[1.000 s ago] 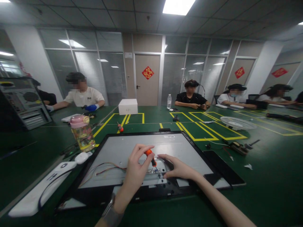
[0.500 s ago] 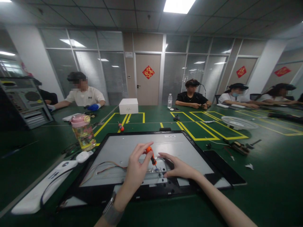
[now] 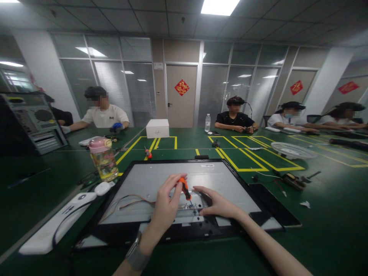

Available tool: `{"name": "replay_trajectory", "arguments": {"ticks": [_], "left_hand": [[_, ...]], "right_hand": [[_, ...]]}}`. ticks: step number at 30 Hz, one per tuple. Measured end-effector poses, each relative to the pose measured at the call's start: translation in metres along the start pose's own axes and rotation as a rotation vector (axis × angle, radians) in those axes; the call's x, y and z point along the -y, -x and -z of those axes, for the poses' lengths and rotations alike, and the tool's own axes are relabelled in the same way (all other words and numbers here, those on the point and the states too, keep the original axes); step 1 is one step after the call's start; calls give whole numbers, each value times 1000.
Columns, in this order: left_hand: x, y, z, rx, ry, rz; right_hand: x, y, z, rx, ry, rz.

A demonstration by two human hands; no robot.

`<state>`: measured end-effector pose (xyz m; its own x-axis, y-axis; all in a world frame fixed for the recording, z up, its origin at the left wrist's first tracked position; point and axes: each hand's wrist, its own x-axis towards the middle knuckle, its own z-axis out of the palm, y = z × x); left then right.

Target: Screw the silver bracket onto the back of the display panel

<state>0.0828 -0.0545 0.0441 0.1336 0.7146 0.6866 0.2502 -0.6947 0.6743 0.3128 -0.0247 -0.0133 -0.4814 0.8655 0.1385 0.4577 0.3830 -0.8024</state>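
My left hand is closed around the handle of an orange-and-black screwdriver. The screwdriver leans, its tip down at a small metal bracket on the back of a flat display panel. My right hand lies just right of the bracket, thumb and fingers apart; its thumb touches the bracket's right end or the panel there. Thin coloured wires run across the panel toward my left hand, which hides part of them. The panel lies flat, silver with a black frame.
Left of the panel are a white power strip and a pink-lidded bottle. A black phone-like slab lies right. Beyond are a red screwdriver, a white box and a computer case. Several people sit across the table.
The orange screwdriver's handle has tipped slightly, and the fingers of my left hand have shifted on it. My right hand stays in place. The whole view has moved a little.
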Motion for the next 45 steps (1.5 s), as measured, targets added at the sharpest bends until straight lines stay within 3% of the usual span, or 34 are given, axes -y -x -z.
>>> {"name": "replay_trajectory", "arguments": {"ticks": [4, 9, 23, 28, 37, 41, 45], "left_hand": [[-2, 1, -1, -28, -37, -27], [-3, 2, -3, 25, 70, 13], [4, -2, 1, -48, 21, 56], [2, -1, 1, 48, 95, 50], [1, 2, -3, 55, 30, 24], [3, 2, -4, -12, -52, 0], [2, 2, -2, 8, 7, 18]], "right_hand": [[-5, 0, -2, -14, -2, 7], [-5, 0, -2, -12, -4, 30], [4, 1, 0, 14, 18, 34], [5, 2, 0, 23, 24, 11], [8, 2, 1, 27, 22, 34], [8, 1, 1, 26, 18, 42], [8, 1, 2, 31, 22, 43]]}}
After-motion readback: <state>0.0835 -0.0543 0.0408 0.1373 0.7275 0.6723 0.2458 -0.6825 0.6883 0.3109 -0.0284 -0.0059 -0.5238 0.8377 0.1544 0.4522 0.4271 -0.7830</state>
